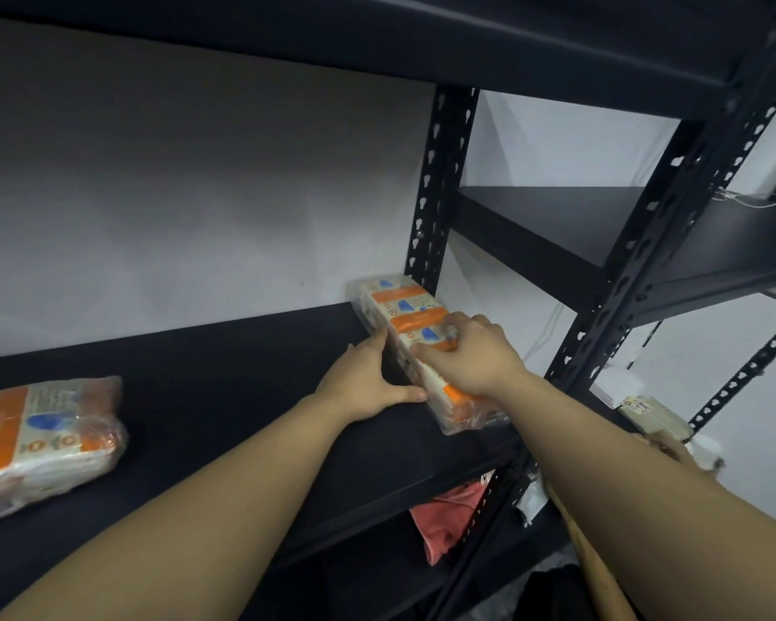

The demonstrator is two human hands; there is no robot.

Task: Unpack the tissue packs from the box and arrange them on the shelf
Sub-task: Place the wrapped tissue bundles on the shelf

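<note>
The pack [415,327] being placed lies at the right end of the shelf [225,378], long side running from the front edge back to the wall, tight beside the rear post [440,195]. The right hand [471,356] rests on top of it with fingers curled over the wrapper, gripping it near the middle. The left hand [368,380] is flat and spread, fingers straight, pressing against the pack's left side as if to square it up. A second pack [41,441] lies flat at the left end of the same shelf, well apart from the first, with bare shelf between them. So two packs are on the shelf, and the one in hand looks nearly settled. The box cannot be made out for certain; something cardboard-like [655,419] shows low at the right behind the front post [637,262], partly hidden, so how many packs remain cannot be told. The wide gap suggests more are meant to go in. A red cloth [449,522] lies on the shelf below.
</note>
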